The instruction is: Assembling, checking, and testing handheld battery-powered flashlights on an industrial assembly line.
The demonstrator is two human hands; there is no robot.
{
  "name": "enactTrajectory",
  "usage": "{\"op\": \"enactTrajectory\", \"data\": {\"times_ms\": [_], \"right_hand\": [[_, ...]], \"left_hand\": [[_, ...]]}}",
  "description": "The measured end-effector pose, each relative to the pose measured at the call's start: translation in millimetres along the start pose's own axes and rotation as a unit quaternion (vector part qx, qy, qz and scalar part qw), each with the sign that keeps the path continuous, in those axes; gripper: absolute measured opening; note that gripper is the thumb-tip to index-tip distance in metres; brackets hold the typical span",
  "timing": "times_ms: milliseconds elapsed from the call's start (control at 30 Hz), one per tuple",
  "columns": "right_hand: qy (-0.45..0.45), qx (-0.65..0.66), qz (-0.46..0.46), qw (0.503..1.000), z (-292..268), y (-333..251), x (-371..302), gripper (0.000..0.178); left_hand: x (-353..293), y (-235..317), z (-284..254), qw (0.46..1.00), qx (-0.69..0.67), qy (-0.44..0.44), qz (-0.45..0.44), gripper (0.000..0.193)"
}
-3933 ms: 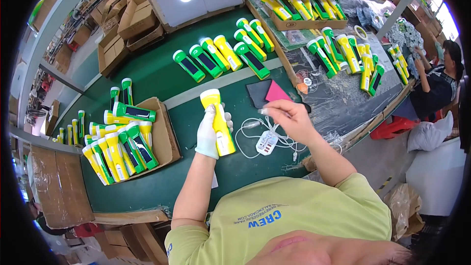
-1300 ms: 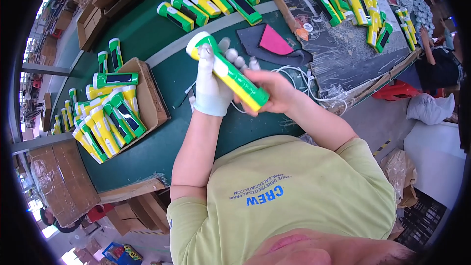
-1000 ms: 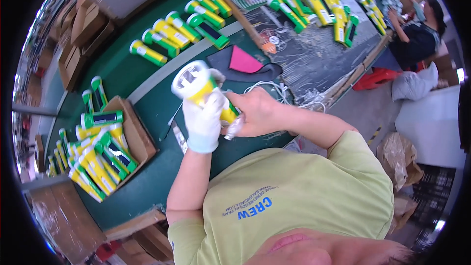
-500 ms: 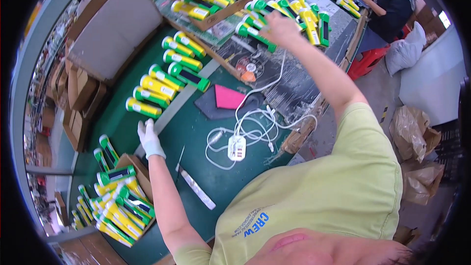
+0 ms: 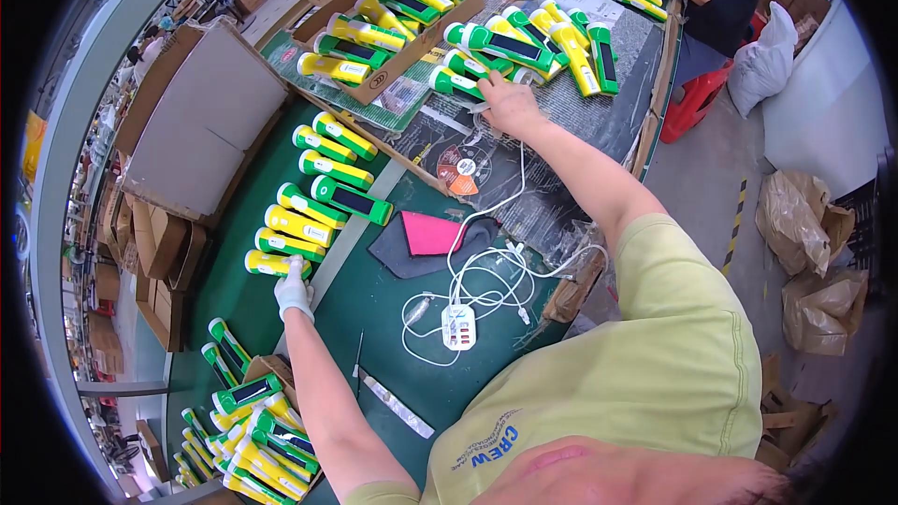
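Observation:
My left hand [image 5: 294,296], in a white glove, has its fingers closed on the tail end of a yellow and green flashlight [image 5: 267,263]. That flashlight lies nearest to me in a row of several flashlights [image 5: 297,224] on the green table. One green flashlight [image 5: 351,200] in the row shows a dark panel on its side. Farther off to the right, my bare right hand [image 5: 513,108] grips the end of a green flashlight [image 5: 456,83]. It lies at the edge of a pile of flashlights [image 5: 533,42] on the dark worktop; the fingertips are partly hidden.
A cardboard box [image 5: 412,45] of flashlights stands at the far side, another heap of flashlights [image 5: 267,449] at lower left. Before me lie a white multi-socket charger [image 5: 458,327] with tangled cables, a pink and grey cloth [image 5: 432,234] and a knife [image 5: 398,407]. A co-worker [image 5: 725,0] sits far right.
My left hand has moved from below the row onto its nearest flashlight. My right hand has come down to the pile's near edge and closed on a flashlight. The whole view has shifted slightly.

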State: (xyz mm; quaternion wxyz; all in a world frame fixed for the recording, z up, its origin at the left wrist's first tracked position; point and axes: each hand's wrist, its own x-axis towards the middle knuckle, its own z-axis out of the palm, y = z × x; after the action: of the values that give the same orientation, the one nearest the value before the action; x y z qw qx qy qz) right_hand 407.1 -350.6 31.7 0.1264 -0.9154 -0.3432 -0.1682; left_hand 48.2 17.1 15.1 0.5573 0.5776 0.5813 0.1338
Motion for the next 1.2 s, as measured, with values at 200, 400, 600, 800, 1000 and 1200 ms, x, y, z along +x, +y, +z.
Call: {"op": "enactTrajectory", "data": {"times_ms": [200, 400, 600, 800, 1000, 1200], "right_hand": [[0.011, -0.043, 0.013, 0.999, 7, 20, 10, 0.038], [0.007, -0.066, 0.097, 0.993, 16, 40, 20, 0.039], [0.098, 0.121, 0.04, 0.987, -52, -23, -12, 0.031], [0.029, 0.527, -0.197, 0.826, -124, -168, -87, 0.016], [-0.235, 0.582, -0.161, 0.761, -167, -222, -105, 0.045], [-0.235, 0.801, -0.099, 0.541, -162, -183, -72, 0.038]], "left_hand": [[-19, -25, -28, 0.927, -0.366, -0.082, 0.022, 0.042], [-142, -32, -60, 0.958, 0.014, 0.007, 0.288, 0.044], [-226, 2, -71, 0.777, 0.29, 0.109, 0.548, 0.047], [-248, 7, -67, 0.734, 0.303, 0.093, 0.601, 0.052], [-267, 2, -69, 0.74, 0.271, 0.068, 0.613, 0.054], [-222, -34, -101, 0.921, -0.108, 0.105, 0.36, 0.032]]}}
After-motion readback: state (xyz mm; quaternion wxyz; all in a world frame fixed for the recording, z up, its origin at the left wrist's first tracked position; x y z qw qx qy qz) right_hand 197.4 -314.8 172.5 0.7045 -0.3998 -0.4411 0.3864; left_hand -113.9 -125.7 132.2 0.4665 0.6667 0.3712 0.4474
